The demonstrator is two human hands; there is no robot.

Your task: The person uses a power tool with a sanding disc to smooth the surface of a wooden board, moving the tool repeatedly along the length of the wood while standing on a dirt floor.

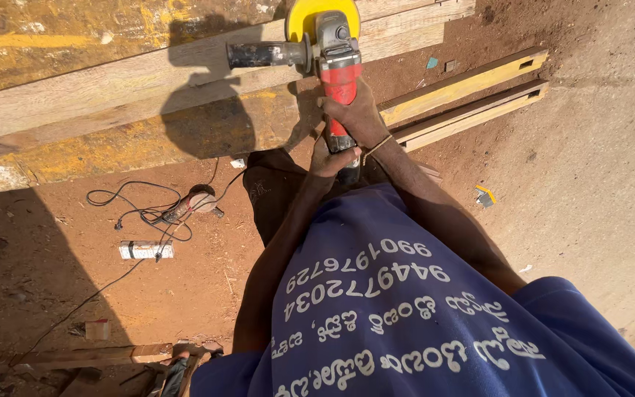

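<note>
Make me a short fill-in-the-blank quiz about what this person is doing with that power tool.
1. The grinder has a red body and a round ____ disc.
2. The grinder's disc rests against a long wooden ____.
3. The right hand grips the grinder's body; the left hand sits just ____ it, nearer the person.
4. The black cable lies on the ____ by a second tool.

Missing words: yellow; plank; behind; ground

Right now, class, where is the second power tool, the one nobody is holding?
In the head view, the idle power tool lies on the red dirt ground at left centre, amid its tangled black cable, just below the long wooden beam.
</note>
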